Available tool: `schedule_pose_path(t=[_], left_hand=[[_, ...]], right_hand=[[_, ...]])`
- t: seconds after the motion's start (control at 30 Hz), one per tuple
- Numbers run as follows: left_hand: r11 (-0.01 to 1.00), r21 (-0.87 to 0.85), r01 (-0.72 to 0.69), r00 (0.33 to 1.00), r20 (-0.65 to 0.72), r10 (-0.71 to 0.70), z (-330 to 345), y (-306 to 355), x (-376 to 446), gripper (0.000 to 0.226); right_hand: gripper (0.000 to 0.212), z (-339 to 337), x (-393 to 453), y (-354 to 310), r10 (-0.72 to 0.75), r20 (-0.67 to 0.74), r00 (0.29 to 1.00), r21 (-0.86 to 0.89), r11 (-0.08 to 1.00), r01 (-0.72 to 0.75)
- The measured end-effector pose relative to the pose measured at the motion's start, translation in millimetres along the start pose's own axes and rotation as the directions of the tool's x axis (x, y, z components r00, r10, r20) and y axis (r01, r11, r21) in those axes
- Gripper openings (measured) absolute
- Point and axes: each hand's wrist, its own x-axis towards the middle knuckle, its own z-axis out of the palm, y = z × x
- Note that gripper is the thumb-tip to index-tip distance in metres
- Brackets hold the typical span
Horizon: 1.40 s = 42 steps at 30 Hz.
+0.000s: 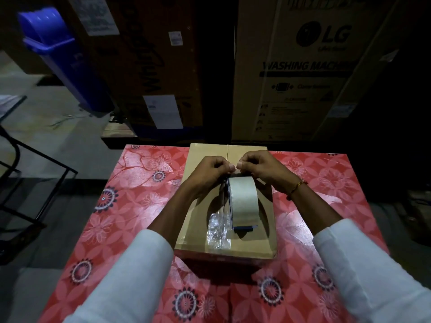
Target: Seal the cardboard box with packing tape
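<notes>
Nearest, two white sleeves [140, 271] reaching forward over a table under a red floral tablecloth [112, 217]. At the middle of the cloth, a closed cardboard box [193, 234], its flaps meeting along a centre seam that runs away from the camera. On the near half of the lid, a crumpled strip of clear packing tape [218, 229], one end stuck over the near edge. Just beside it, standing on the lid, a tape dispenser [242, 201] with a blue frame and a pale roll (no print readable on it). Above the far end of the roll, the left hand [207, 169] and the right hand [261, 166], fingertips curled and nearly touching, pinched together at the tape's leading end; hard to make out the film itself between them. On the right wrist, a thin gold-coloured bangle [297, 186]. Beyond the table, tall cartons on the floor: on the right, one printed "LG" and "WASHING MACHINE" [310, 66], smaller lines too blurred to read; on the left, a darker carton [144, 61] bearing white paper labels, text illegible. Farther left, a blue swing-lid bin [58, 52], and at the left edge a black metal frame [28, 173].
</notes>
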Motion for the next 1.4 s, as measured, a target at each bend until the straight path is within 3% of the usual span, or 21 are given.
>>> schedule_pose_path(t=[0.4,0.53,1.03,1.4], left_hand=[[1.000,-0.014,-0.020,1.000,-0.022,0.020,4,-8,-1,0.015],[0.999,-0.012,-0.030,0.998,-0.050,0.029,7,-13,0,0.015],[0.981,0.180,-0.068,0.995,-0.056,0.079,10,-6,6,0.014],[0.994,0.074,-0.080,0.989,-0.121,0.088,19,-13,7,0.022]], right_hand=[[0.021,2,-6,9,-0.021,-0.057,0.998,0.066,0.998,0.025],[0.022,2,-8,13,-0.042,-0.044,0.998,-0.013,0.999,0.041],[0.022,6,-10,8,-0.059,-0.065,0.996,0.058,0.996,0.063],[0.021,12,-10,14,-0.047,-0.155,0.987,0.073,0.996,0.059]])
